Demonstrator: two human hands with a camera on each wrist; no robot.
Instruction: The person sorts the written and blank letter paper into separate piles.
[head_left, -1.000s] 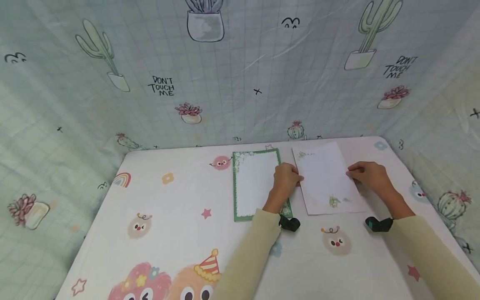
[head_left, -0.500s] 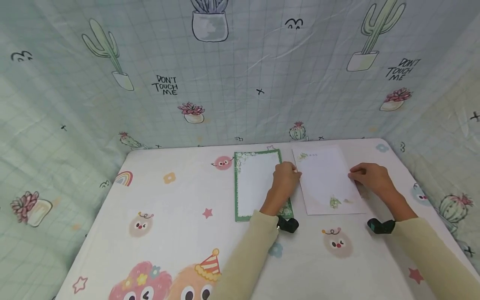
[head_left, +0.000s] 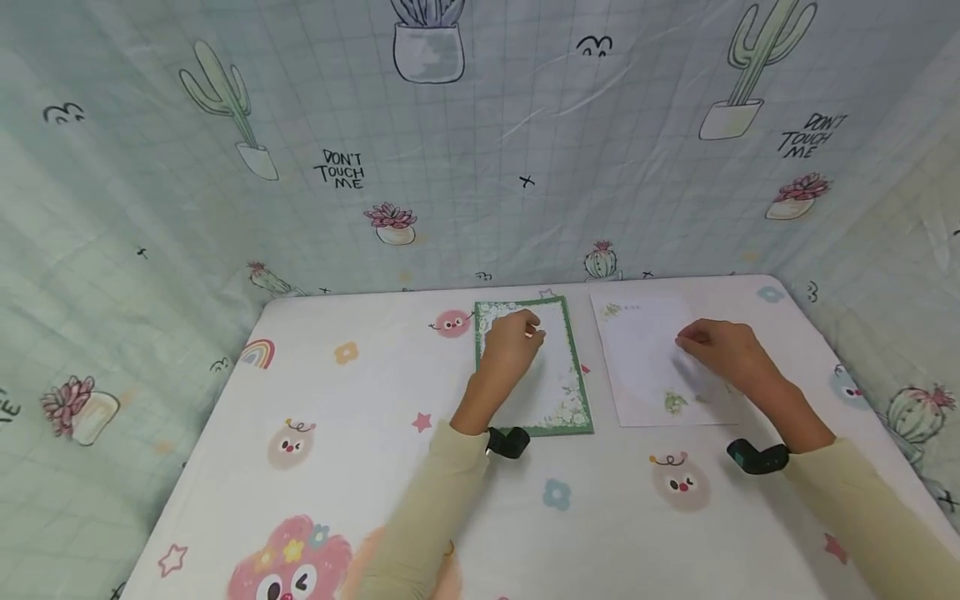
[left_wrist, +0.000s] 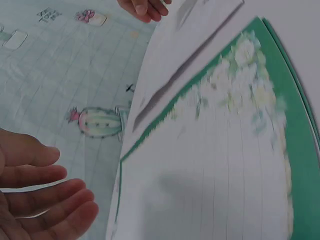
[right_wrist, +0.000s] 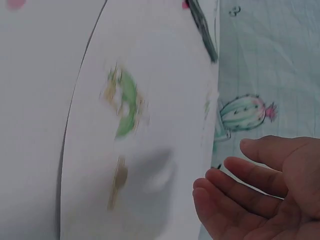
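Observation:
Two decorated paper pads lie side by side toward the far edge of the table. Over the left one, a lined pad with a green floral border (head_left: 555, 375), hovers my left hand (head_left: 510, 346), its fingers loosely bent and holding nothing. To the right lies a white pad with small green leaf prints (head_left: 645, 367). My right hand (head_left: 723, 350) is above the right side of that pad, casting a shadow on it. In the right wrist view the fingers (right_wrist: 235, 182) are relaxed and apart from the paper. The left wrist view shows the left fingers (left_wrist: 50, 195) spread with nothing between them.
A white tablecloth (head_left: 360, 400) with cartoon faces, stars and flowers covers the table. Behind it hangs a grid-patterned curtain (head_left: 465, 150) with cactus prints, which also runs along both sides. A black wrist device (head_left: 510, 442) sits at each sleeve.
My left hand has left the white pad's left edge and moved left over the green-bordered pad. My right hand has come off the white pad's right edge and shifted slightly left.

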